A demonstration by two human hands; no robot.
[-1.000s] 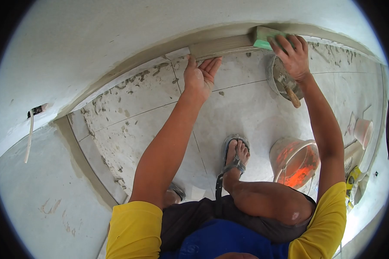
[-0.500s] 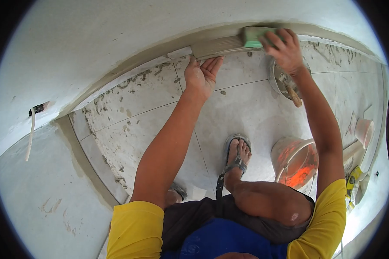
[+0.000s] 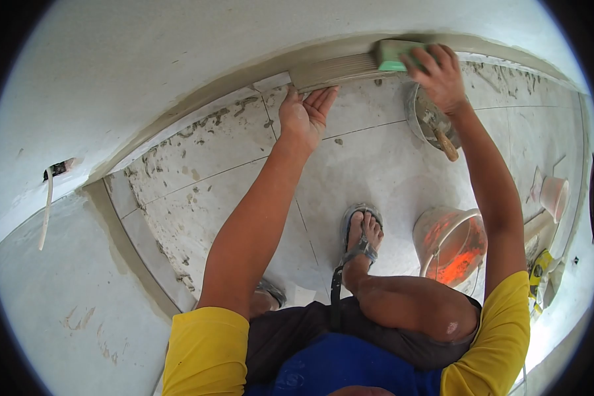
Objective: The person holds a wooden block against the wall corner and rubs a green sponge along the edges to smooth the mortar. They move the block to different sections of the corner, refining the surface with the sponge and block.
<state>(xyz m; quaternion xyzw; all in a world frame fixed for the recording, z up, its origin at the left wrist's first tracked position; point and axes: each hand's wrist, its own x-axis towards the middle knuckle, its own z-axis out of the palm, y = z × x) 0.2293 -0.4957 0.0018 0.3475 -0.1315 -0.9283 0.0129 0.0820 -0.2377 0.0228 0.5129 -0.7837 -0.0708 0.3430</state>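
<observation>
My left hand is under the near edge of a long strip with a ribbed, mortar-grey face, at the foot of the wall. Its thumb and fingers press on the strip's left end. In my right hand is a green block, gripped at its right end and lying against the strip's right part by the wall. Just left of the strip a short pale tile piece sits along the wall base.
A round pan with a wooden-handled tool stands below my right hand. Nearer are an orange-stained bucket and, at the right, a small pail. A cable hangs from the left wall. Mortar bits spot the tiled floor.
My right hand and the green block have shifted slightly to the right. My left hand stays at the strip's left end; the view has moved a little.
</observation>
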